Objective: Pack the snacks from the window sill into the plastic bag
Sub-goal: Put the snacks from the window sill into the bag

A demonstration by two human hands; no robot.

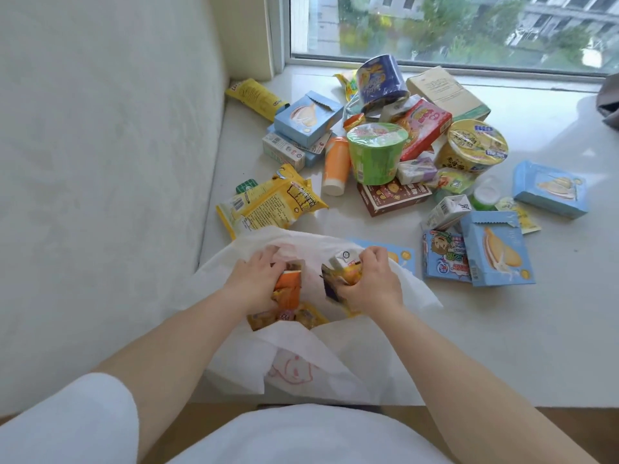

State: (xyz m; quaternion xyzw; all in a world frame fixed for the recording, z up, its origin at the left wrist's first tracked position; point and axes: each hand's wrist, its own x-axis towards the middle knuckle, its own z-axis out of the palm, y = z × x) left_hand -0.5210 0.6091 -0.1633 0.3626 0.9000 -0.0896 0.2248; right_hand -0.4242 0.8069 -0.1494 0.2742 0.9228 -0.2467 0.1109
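Note:
A white plastic bag [301, 360] lies open on the window sill [502, 329] right in front of me. Both hands are inside its mouth. My left hand [256, 279] grips an orange snack pack [288, 288]. My right hand [370, 283] grips a small carton with a yellow pack [346, 267]. More yellow snacks [288, 316] lie at the bottom of the bag. Beyond the bag a heap of snacks covers the sill: a green cup noodle [375, 154], a yellow cup [474, 145], a blue tub [380, 82], yellow bags [271, 205] and light blue boxes [495, 249].
A white padded wall [100, 162] closes the left side. The window [452, 28] runs along the back. A grey thing [608, 102] lies at the far right edge. The sill's front edge [485, 405] is just before my body. Bare sill shows at the right front.

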